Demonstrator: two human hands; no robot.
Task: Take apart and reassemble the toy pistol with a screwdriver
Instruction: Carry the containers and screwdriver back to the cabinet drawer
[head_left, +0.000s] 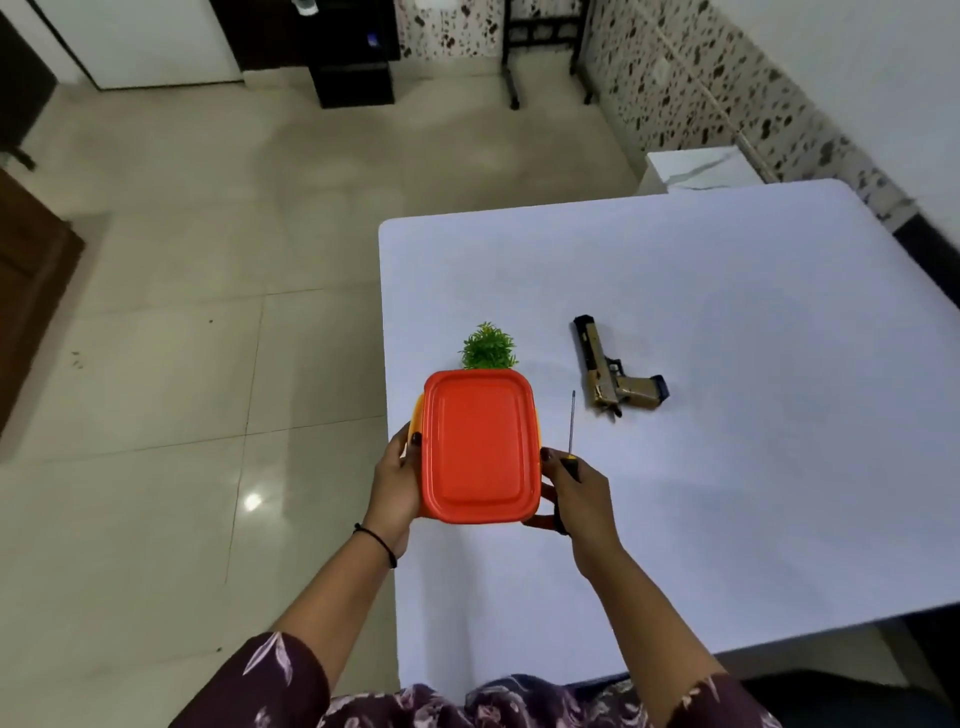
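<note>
Toy pistol (608, 364), likely light rigid plastic best taken by its grip, lies on the desk (727, 493) toward its left edge; left hand (397, 483) grips an orange box (478, 447), right hand (576, 493) clasps box and screwdriver (571, 421).

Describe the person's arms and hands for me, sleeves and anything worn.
The left sleeve and right sleeve are dark maroon with a pale leaf print and end near the elbows. A thin black band circles the wrist of the left hand. No band shows by the right hand. The nails look dark-polished on both hands.
</note>
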